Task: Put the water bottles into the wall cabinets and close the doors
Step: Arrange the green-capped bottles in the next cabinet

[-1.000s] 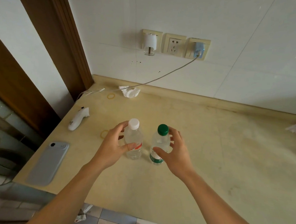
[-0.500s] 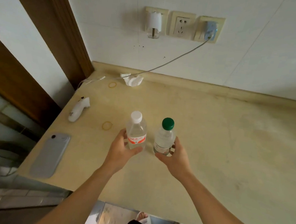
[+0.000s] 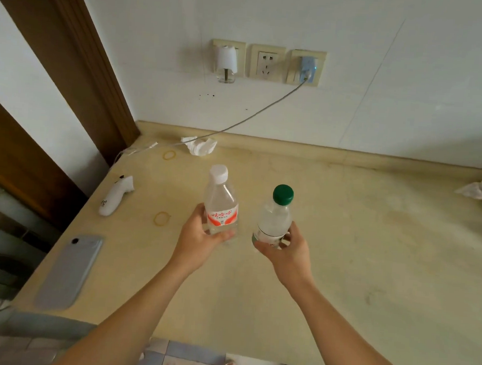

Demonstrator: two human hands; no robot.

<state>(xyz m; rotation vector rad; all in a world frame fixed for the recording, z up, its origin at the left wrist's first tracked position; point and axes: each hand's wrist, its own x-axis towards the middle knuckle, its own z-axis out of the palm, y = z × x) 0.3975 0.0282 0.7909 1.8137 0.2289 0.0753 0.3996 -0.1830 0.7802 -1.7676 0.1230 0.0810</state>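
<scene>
Above the beige stone countertop (image 3: 343, 245), L hand (image 3: 199, 242) gripped the clear plastic bottle w/ white cap & red label (image 3: 221, 206) round its lower body, thumb across the front; R hand (image 3: 283, 252) gripped the clear plastic bottle w/ green cap (image 3: 274, 218) round its base, fingers curled behind; both bottles upright, near each other but apart, lifted off the counter; wall cabinets not in view. Left of the hands lay a yellow rubber band (image 3: 162, 218), a white handheld device (image 3: 114, 198) & a grey smartphone (image 3: 69, 272) by the counter edge; further back, a second rubber band (image 3: 169, 155) & crumpled white tissue (image 3: 199, 146); grey cable (image 3: 252, 116) ran up to a blue charger (image 3: 307, 69) in the wall sockets.
</scene>
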